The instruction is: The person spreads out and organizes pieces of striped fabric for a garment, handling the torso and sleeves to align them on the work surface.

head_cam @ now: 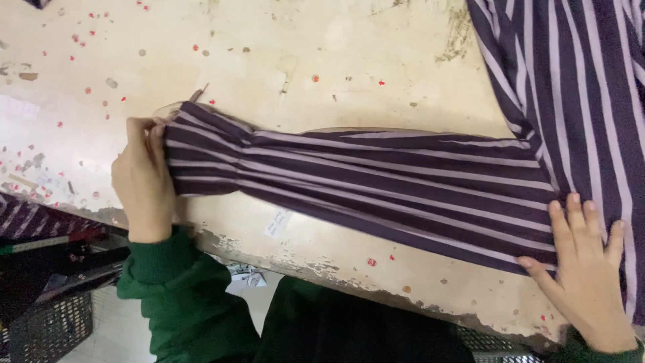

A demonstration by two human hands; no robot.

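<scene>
Purple-and-lilac striped sleeve [376, 181] stretched flat across a worn, cream-coloured table [302, 60].
Left hand [142, 181] has its fingers closed on the sleeve's cuff end; right hand [584, 265] lies open, fingers spread, pressing the sleeve near the garment's body [578, 81]. Red flecks [87, 91] and a small paper slip [277, 222] dot the chipped surface; a black mesh basket [50, 323] sits below its edge.

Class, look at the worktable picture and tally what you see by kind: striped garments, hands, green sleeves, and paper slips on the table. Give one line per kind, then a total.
Striped garment on the table: 1
Hands: 2, the left hand gripping the cuff end, the right hand pressing flat near the shoulder
Green sleeves: 2, the right one barely showing
White paper slip: 1
Total: 6
</scene>
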